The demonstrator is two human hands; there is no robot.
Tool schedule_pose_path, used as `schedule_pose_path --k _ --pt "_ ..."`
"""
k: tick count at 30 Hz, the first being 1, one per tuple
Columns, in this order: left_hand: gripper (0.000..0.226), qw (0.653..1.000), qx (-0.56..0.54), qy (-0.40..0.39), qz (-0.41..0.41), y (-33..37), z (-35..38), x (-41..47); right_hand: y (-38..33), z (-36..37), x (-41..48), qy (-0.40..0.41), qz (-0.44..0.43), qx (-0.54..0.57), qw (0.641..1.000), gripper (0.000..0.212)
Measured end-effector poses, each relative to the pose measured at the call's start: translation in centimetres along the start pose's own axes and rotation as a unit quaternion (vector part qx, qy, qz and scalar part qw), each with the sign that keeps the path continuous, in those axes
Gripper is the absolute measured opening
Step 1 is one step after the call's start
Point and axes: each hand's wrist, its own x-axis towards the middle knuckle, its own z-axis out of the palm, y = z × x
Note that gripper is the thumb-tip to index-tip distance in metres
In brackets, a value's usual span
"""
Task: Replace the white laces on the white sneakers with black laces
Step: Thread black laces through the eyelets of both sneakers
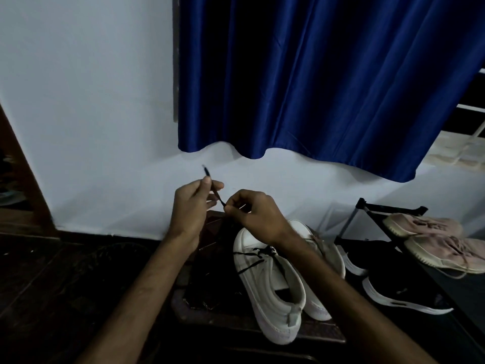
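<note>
Left hand (193,206) pinches black lace (215,193) near tip, right hand (252,211) pinches it at 4 o'clock — flatten, keep taut, then thread through white sneaker (270,290).

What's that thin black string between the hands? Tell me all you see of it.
The thin black shoelace looks like soft fabric, its tip pointing up. It hangs in the air, slanted and taut, pinched near the tip by the left hand and lower down by the right hand, above the white sneakers.

Dark mat (185,312) on the floor (65,285) carries 2 white sneakers (273,292).
</note>
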Motion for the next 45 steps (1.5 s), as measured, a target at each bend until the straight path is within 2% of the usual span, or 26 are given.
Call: schedule_pose_path --k 3,5,8,10,13,17,22,26,29,40,45 --pt "0.023 0.997 -0.041 -0.055 0.017 0.4 0.7 -0.8 0.2 -1.3 -1.3 -0.008 0.021 -0.019 1.000 0.021" --pt "0.020 0.996 -0.022 -0.085 0.023 -0.2 1.1 -1.3 1.7 -3.0 -3.3 -0.022 0.062 -0.099 0.993 0.029" --pt "0.024 0.994 0.058 -0.097 -0.003 -2.6 2.4 -2.0 4.6 -4.8 -6.9 -0.085 0.114 -0.288 0.947 0.033" --pt "0.025 0.990 0.094 -0.107 -0.022 -4.3 3.4 -2.7 5.8 -4.4 -8.3 -0.106 0.125 -0.327 0.931 0.034" --pt "0.026 0.977 0.158 -0.140 0.011 -6.5 4.7 -3.8 6.5 -3.1 -9.1 -0.052 0.110 -0.270 0.955 0.027" --pt "0.013 0.956 0.241 -0.166 0.026 -8.9 5.7 -4.0 7.1 -2.9 -9.4 0.018 0.121 -0.245 0.962 0.027" --pt "0.013 0.938 0.313 -0.147 0.033 -9.8 5.6 -4.4 7.8 -3.6 -8.9 0.019 0.135 -0.232 0.963 0.016" --pt "0.010 0.918 0.354 -0.149 0.097 -8.5 6.0 -4.5 8.1 -3.6 -8.9 0.016 0.147 -0.197 0.969 0.012" --pt "0.008 0.886 0.407 -0.171 0.140 -7.9 6.4 -4.8 8.0 -3.8 -8.8 0.012 0.151 -0.189 0.970 0.011" --pt "0.013 0.844 0.470 -0.235 0.111 -7.3 6.9 -4.0 7.7 -3.9 -8.9 0.003 0.176 -0.166 0.970 0.013" --pt "0.014 0.829 0.495 -0.227 0.125 -7.6 7.4 -4.3 7.4 -3.2 -9.0 0.028 0.172 -0.192 0.966 0.013"
